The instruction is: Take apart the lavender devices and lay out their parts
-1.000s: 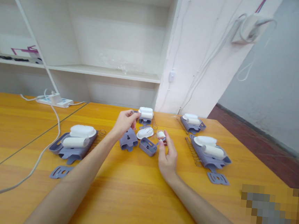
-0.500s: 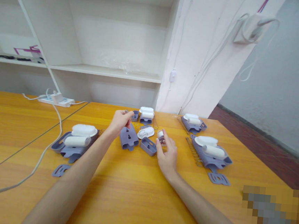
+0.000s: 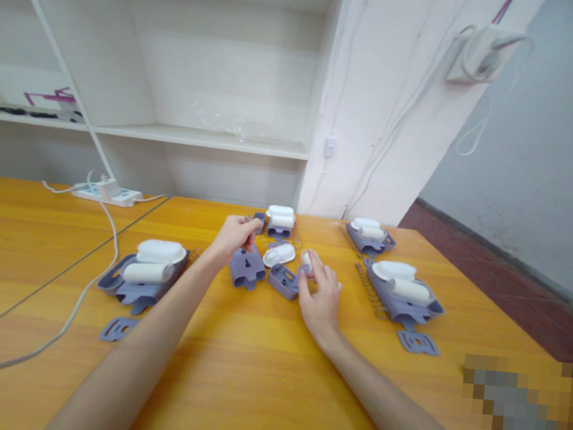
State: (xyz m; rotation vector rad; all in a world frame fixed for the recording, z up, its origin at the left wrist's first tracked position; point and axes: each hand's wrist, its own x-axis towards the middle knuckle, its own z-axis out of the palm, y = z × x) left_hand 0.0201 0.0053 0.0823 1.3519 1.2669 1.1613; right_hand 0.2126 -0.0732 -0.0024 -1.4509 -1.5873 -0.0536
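My left hand (image 3: 237, 235) is closed in a pinch above a grey-purple plastic housing (image 3: 246, 269) with dark cross-shaped slots. What its fingertips hold, if anything, I cannot make out. Between the thumb and fingers of my right hand (image 3: 320, 297) is a flat grey plastic piece (image 3: 304, 269), partly hidden. It sits at the right end of a shallow grey tray (image 3: 282, 283). Behind my right fingers a white roll (image 3: 305, 257) shows in part. A white oval cover (image 3: 279, 255) with thin wire on it lies between my hands.
Similar grey-and-white part sets lie at left (image 3: 154, 270), right (image 3: 405, 292), back right (image 3: 371, 237) and back middle (image 3: 280, 221). Flat slotted grey plates (image 3: 418, 342) lie near the front sets. A white cable (image 3: 103, 276) crosses the left side from a power strip (image 3: 108, 193).
My left hand has shifted slightly right. The flat grey piece now shows between my right fingers, which have closed in over the white roll.
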